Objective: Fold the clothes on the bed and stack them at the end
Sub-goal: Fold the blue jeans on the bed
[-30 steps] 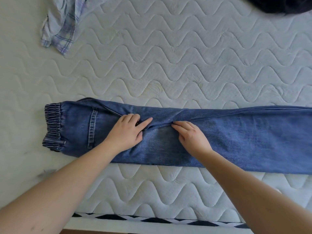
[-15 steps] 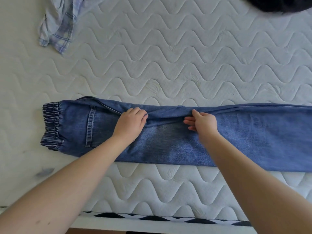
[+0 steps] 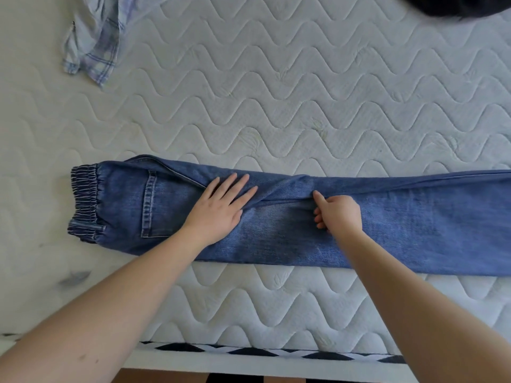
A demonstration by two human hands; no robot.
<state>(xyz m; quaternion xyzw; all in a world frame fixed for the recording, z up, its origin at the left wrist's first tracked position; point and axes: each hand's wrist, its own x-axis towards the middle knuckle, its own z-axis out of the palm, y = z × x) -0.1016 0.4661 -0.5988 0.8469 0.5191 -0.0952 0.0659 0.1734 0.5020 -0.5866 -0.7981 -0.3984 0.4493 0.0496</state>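
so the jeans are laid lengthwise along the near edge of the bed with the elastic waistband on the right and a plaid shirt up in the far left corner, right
Not quite: the head view shows the elastic waistband at the left end of the jeans, not the right. The rest stands: the jeans lie lengthwise along the near edge of the bed, and the plaid shirt is in the far left corner.

Long blue denim jeans run off right edge; leg ends unseen. My right hand: curled fingertips tucked under, grip on fold unclear. Pale checked shirt cut by top edge. Dark bundled garment mostly out of frame, kind untellable.
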